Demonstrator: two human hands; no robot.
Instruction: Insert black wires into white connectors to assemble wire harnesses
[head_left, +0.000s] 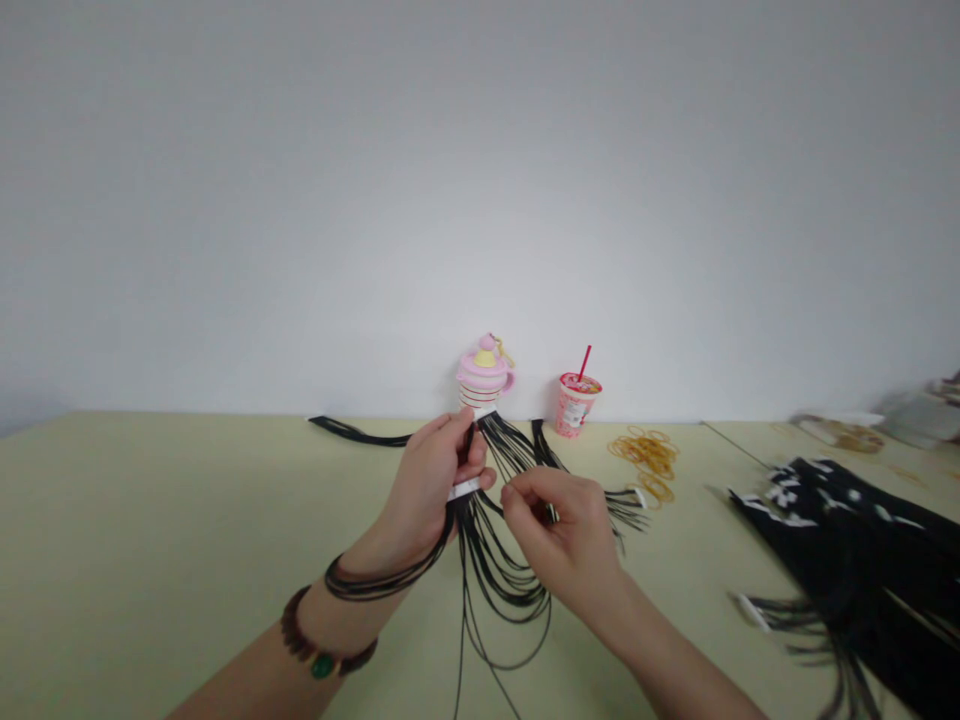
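Gripping black cords (pixel 474 530) in left hand (pixel 437 468), likely against tangling, while pinching right hand (pixel 568 518) fingertips together, perhaps on one.

Black strands (pixel 484 550), white tab (pixel 464 488), pink-and-yellow lidded cup (pixel 483 374) (striped below), amber loops (pixel 654 455), pale yellow-green tabletop (pixel 187 540)

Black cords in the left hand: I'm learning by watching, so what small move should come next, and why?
Probably the right hand should gather the stray strands in toward the other black cords: the left hand holds the cords near a white strip, the right hand is close beside them, and those few strands hang lower than the main loops.
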